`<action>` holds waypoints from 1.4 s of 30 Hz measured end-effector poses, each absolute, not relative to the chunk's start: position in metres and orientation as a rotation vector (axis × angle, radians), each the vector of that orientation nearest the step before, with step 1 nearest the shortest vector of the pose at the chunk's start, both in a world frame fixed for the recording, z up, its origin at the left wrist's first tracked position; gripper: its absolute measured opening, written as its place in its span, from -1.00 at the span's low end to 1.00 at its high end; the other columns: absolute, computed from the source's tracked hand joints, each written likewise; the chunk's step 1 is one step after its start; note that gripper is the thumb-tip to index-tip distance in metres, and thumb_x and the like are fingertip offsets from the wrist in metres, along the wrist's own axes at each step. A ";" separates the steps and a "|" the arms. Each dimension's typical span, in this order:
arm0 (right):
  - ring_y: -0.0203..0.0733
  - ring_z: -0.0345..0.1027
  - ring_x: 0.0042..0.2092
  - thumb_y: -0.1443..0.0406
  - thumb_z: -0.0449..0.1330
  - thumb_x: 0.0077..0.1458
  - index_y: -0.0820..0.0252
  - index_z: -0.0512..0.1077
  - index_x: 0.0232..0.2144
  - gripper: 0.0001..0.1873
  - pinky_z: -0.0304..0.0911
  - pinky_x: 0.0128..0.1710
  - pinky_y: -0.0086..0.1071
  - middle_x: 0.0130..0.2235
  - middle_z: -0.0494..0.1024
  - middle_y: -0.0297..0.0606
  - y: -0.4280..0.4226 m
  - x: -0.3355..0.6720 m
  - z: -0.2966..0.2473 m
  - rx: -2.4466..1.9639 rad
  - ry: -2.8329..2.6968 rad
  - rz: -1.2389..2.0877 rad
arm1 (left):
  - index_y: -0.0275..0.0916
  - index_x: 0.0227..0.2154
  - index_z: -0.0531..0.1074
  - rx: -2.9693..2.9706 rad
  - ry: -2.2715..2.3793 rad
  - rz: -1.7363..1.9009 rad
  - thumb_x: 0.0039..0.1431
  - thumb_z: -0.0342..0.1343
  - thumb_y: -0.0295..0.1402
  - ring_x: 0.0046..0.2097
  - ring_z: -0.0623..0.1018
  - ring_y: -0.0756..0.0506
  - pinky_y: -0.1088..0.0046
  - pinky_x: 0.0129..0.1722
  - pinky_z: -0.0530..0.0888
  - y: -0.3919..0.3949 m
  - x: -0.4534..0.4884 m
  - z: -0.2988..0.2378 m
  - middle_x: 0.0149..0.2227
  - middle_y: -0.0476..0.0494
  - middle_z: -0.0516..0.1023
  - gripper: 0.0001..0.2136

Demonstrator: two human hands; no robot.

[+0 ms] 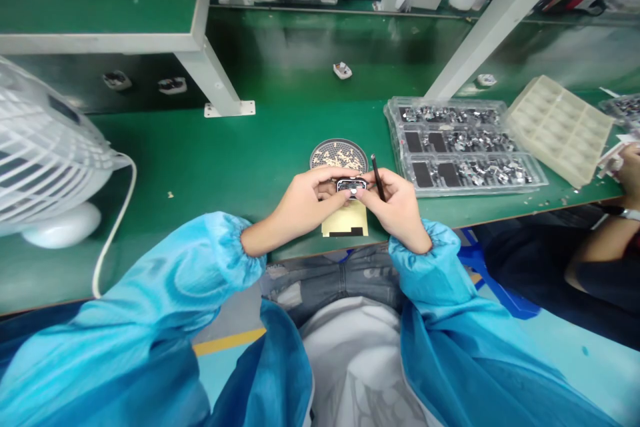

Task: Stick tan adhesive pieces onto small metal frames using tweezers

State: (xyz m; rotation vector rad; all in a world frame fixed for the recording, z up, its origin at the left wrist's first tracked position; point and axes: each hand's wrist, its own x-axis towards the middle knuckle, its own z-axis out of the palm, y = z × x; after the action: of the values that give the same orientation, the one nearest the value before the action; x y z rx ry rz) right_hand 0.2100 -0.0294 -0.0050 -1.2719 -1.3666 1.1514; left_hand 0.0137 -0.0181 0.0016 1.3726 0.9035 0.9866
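Between both thumbs I grip a small rounded device housing [351, 185] with a pale rim and a dark inside. My left hand [320, 193] has its fingers around the left side of it. My right hand [393, 203] pinches the right side and also carries a slim black pen-like tool [377, 177], upright between the fingers. Just beyond the hands lies a round dish [340, 150] strewn with tiny tan pieces. Below the housing is a yellow pad [345, 221] with a black strip along its near edge.
A clear compartment tray [465, 147] of small parts stands at right, beside a cream moulded tray [560, 127]. A white fan [45, 153] occupies the left. Shelf posts [215, 77] rise from the green bench [240, 167]. Another person's hand [631, 170] is at far right.
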 end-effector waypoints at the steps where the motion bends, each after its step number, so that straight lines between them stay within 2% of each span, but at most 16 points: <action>1: -0.29 0.33 -0.36 0.15 0.49 -0.02 0.17 0.52 -0.27 -0.67 0.24 -0.32 -0.37 -0.37 0.54 -0.35 -0.029 0.210 -0.005 -1.275 -1.373 1.146 | -0.30 0.05 0.65 1.432 0.954 0.961 0.19 0.37 -0.30 -0.09 0.70 -0.16 0.34 -0.08 0.66 -0.019 0.014 0.002 0.06 -0.29 0.67 -0.62; 3: -0.30 0.30 -0.38 0.16 0.48 0.00 0.18 0.51 -0.27 -0.67 0.24 -0.34 -0.38 -0.39 0.52 -0.37 -0.029 0.210 -0.006 -1.278 -1.383 1.142 | -0.31 0.07 0.64 1.517 1.028 0.913 0.23 0.34 -0.28 -0.19 0.69 -0.12 0.38 -0.15 0.65 -0.019 0.014 0.004 -0.02 -0.26 0.71 -0.62; 6: -0.33 0.27 -0.41 0.15 0.46 0.02 0.18 0.48 -0.27 -0.67 0.21 -0.38 -0.40 -0.42 0.48 -0.39 -0.029 0.210 -0.008 -1.254 -1.409 1.139 | -0.31 0.02 0.68 1.551 1.014 0.938 0.22 0.34 -0.27 -0.20 0.68 -0.11 0.42 -0.20 0.63 -0.019 0.014 0.005 -0.03 -0.22 0.72 -0.65; 13: -0.31 0.36 -0.37 0.07 0.47 0.05 0.16 0.45 -0.27 -0.61 0.31 -0.34 -0.40 -0.39 0.49 -0.38 -0.028 0.207 -0.011 -1.140 -1.412 1.169 | -0.30 0.00 0.69 1.470 1.009 0.982 0.19 0.34 -0.29 -0.36 0.62 -0.06 0.44 -0.36 0.59 -0.022 0.016 0.000 -0.22 -0.18 0.73 -0.66; 18: -0.32 0.35 -0.37 0.09 0.50 0.02 0.17 0.50 -0.26 -0.62 0.29 -0.37 -0.43 -0.36 0.54 -0.35 -0.026 0.210 -0.014 -1.112 -1.426 1.168 | -0.29 -0.03 0.70 1.584 1.037 1.017 0.20 0.32 -0.31 -0.23 0.67 -0.11 0.43 -0.30 0.59 -0.019 0.015 0.001 -0.08 -0.23 0.73 -0.70; 21: -0.41 0.19 -0.47 0.14 0.48 0.07 0.16 0.55 -0.17 -0.66 0.13 -0.50 -0.45 -0.31 0.57 -0.34 -0.027 0.211 -0.017 -1.136 -1.464 1.040 | -0.29 -0.04 0.70 1.757 1.055 1.075 0.22 0.28 -0.34 -0.20 0.66 -0.09 0.47 -0.32 0.56 -0.016 0.013 0.002 -0.06 -0.23 0.72 -0.72; 23: -0.46 0.03 -0.54 0.17 0.48 0.07 0.12 0.55 -0.04 -0.58 -0.03 -0.58 -0.44 -0.26 0.57 -0.33 -0.028 0.210 -0.017 -1.149 -1.465 0.943 | -0.30 -0.06 0.69 1.800 1.058 1.118 0.21 0.27 -0.36 -0.27 0.64 -0.06 0.49 -0.39 0.52 -0.016 0.012 0.001 -0.10 -0.22 0.73 -0.73; 24: -0.46 0.03 -0.54 0.18 0.49 0.07 0.11 0.55 -0.02 -0.56 -0.03 -0.59 -0.43 -0.23 0.58 -0.31 -0.028 0.210 -0.017 -1.143 -1.472 0.893 | -0.30 -0.07 0.69 1.806 1.059 1.124 0.21 0.26 -0.36 -0.31 0.62 -0.04 0.50 -0.41 0.50 -0.016 0.012 0.001 -0.11 -0.22 0.73 -0.73; 25: -0.43 0.11 -0.51 0.19 0.48 0.07 0.10 0.57 -0.03 -0.59 0.03 -0.57 -0.42 -0.20 0.59 -0.29 -0.029 0.209 -0.016 -1.128 -1.490 0.839 | -0.30 -0.07 0.69 1.807 1.059 1.114 0.21 0.25 -0.37 -0.33 0.60 -0.03 0.50 -0.42 0.49 -0.017 0.012 0.001 -0.12 -0.22 0.73 -0.73; 27: -0.31 0.35 -0.37 0.21 0.44 0.14 0.12 0.61 -0.15 -0.77 0.24 -0.43 -0.38 -0.21 0.60 -0.24 -0.029 0.209 -0.015 -1.090 -1.544 0.734 | -0.30 -0.05 0.69 1.802 1.061 1.053 0.22 0.24 -0.37 -0.31 0.60 -0.04 0.49 -0.42 0.48 -0.018 0.012 0.001 -0.12 -0.22 0.73 -0.72; 29: -0.21 0.47 -0.23 0.25 0.39 0.19 0.14 0.61 -0.26 -0.91 0.33 -0.31 -0.34 -0.23 0.61 -0.23 -0.029 0.209 -0.014 -1.061 -1.576 0.665 | -0.30 -0.03 0.69 1.795 1.067 1.004 0.22 0.24 -0.37 -0.26 0.62 -0.07 0.49 -0.40 0.49 -0.019 0.012 0.001 -0.13 -0.21 0.73 -0.70; 31: -0.22 0.46 -0.24 0.29 0.36 0.20 0.15 0.60 -0.29 -0.96 0.30 -0.33 -0.36 -0.26 0.61 -0.25 -0.029 0.209 -0.014 -1.077 -1.550 0.653 | -0.29 -0.04 0.69 1.805 1.075 1.007 0.21 0.25 -0.36 -0.27 0.62 -0.07 0.48 -0.40 0.49 -0.019 0.012 0.002 -0.15 -0.20 0.73 -0.71; 34: -0.34 0.32 -0.41 0.34 0.33 0.17 0.15 0.56 -0.33 -0.98 0.15 -0.48 -0.40 -0.27 0.60 -0.29 -0.030 0.211 -0.018 -1.157 -1.476 0.679 | -0.27 -0.07 0.70 1.819 1.086 1.063 0.21 0.26 -0.37 -0.32 0.59 -0.04 0.48 -0.40 0.50 -0.017 0.011 0.002 -0.18 -0.16 0.72 -0.74; 36: -0.37 0.26 -0.45 0.34 0.33 0.17 0.15 0.55 -0.34 -0.98 0.12 -0.50 -0.41 -0.27 0.60 -0.30 -0.030 0.212 -0.020 -1.174 -1.435 0.684 | -0.27 -0.07 0.69 1.831 1.089 1.096 0.22 0.26 -0.40 -0.32 0.58 -0.03 0.49 -0.39 0.50 -0.015 0.010 0.002 -0.17 -0.15 0.72 -0.75; 42: -0.22 0.48 -0.25 0.29 0.36 0.21 0.13 0.60 -0.28 -0.96 0.36 -0.31 -0.34 -0.27 0.60 -0.26 -0.031 0.212 -0.016 -1.026 -1.475 0.563 | -0.26 -0.06 0.66 2.072 1.005 1.136 0.23 0.24 -0.53 -0.32 0.54 0.00 0.49 -0.29 0.50 -0.015 0.007 0.001 -0.24 -0.08 0.67 -0.76</action>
State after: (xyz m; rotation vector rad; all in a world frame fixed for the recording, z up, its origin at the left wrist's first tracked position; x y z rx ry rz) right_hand 0.2121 -0.0309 -0.0155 -1.0260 -1.4752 0.5633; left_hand 0.0075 -0.0150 0.0007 2.0721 1.0053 1.1362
